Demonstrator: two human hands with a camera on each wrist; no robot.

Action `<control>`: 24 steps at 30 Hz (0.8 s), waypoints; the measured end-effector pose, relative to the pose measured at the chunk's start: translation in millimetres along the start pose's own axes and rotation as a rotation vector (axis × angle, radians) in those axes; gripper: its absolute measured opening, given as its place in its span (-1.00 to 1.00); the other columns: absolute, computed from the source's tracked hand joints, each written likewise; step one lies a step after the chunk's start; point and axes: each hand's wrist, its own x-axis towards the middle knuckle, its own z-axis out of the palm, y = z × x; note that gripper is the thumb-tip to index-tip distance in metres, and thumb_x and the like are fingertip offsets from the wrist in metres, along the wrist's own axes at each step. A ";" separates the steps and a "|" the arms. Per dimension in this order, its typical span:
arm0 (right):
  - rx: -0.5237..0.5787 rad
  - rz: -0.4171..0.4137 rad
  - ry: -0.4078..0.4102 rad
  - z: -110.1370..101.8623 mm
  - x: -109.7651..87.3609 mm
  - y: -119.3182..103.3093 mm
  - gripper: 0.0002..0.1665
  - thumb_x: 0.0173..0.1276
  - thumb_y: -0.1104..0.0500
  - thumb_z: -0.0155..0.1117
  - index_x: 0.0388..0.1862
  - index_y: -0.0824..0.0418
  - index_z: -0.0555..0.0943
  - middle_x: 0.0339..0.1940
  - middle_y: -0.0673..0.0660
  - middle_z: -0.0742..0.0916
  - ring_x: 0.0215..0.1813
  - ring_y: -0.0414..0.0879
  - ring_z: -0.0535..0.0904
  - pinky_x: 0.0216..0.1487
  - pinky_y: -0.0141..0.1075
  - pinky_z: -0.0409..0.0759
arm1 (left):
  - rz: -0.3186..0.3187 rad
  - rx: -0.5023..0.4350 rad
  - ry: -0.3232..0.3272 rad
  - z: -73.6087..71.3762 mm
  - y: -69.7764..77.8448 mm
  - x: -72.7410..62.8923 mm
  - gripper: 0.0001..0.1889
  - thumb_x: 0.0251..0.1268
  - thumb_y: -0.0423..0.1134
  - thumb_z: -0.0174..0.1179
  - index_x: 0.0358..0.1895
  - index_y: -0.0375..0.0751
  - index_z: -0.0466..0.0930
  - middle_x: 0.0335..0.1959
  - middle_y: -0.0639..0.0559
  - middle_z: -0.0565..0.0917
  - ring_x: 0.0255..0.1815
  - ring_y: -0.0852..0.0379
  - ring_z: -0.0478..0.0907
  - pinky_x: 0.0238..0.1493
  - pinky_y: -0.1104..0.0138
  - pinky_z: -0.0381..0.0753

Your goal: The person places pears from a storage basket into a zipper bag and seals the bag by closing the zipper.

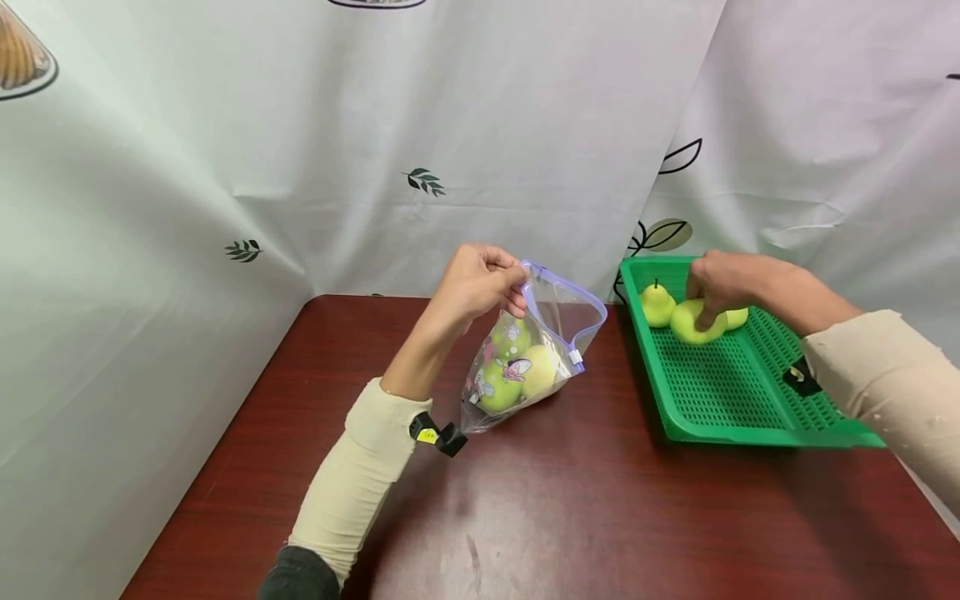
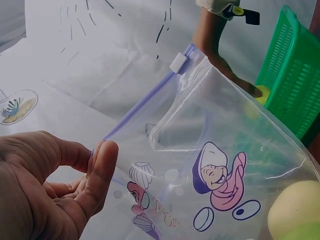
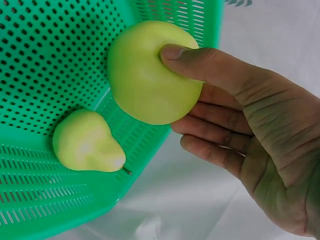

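Observation:
My left hand (image 1: 480, 283) pinches the purple-edged rim of a clear zip bag (image 1: 558, 312) between thumb and fingers. The bag hangs tilted, its mouth parted, with a white slider (image 2: 178, 63) at the far end of the zip. Green round fruits (image 1: 501, 387) and a paler yellow one (image 1: 538, 372) lie inside, behind printed cartoon figures. Over the green basket (image 1: 660, 392), my right hand (image 1: 731, 283) grips a round yellow-green fruit (image 3: 150, 75), thumb on its near side. A yellow-green pear (image 3: 87, 142) with a stem lies in the basket close by.
Another yellow fruit (image 1: 738, 317) shows partly behind the held one. The basket stands at the right of the dark red table (image 1: 480, 508). A white printed curtain (image 1: 480, 133) rises behind the table and along its left side.

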 end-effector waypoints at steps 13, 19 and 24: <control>-0.018 -0.009 0.110 -12.0 -7.9 -8.4 -0.58 0.03 0.06 0.87 -0.19 0.23 0.90 -0.25 0.07 0.91 -0.25 -0.08 0.76 -0.19 -0.05 0.90 | 0.013 0.006 -0.009 3.4 0.3 0.3 -0.88 0.58 -0.52 0.27 -0.08 -0.61 0.73 -0.59 -0.06 0.73 -0.66 0.16 0.72 -0.45 0.26 0.96; -0.037 -0.004 0.139 -16.2 -7.3 -10.5 -0.45 0.05 0.03 0.87 -0.04 0.30 0.90 -0.15 0.19 0.93 -0.13 0.06 0.85 -0.07 0.11 0.95 | 0.018 0.006 -0.007 3.5 -0.4 1.4 -0.87 0.59 -0.52 0.27 -0.08 -0.62 0.73 -0.59 -0.06 0.73 -0.67 0.17 0.72 -0.44 0.25 0.96; -0.041 0.002 0.167 -21.0 -6.5 -12.9 -0.35 0.05 -0.01 0.87 0.04 0.33 0.88 -0.06 0.27 0.93 -0.04 0.18 0.87 0.01 0.20 0.95 | 0.014 -0.004 -0.004 2.3 -0.6 0.8 -0.81 0.60 -0.52 0.26 0.01 -0.71 0.70 -0.58 -0.05 0.73 -0.67 0.18 0.72 -0.48 0.30 0.93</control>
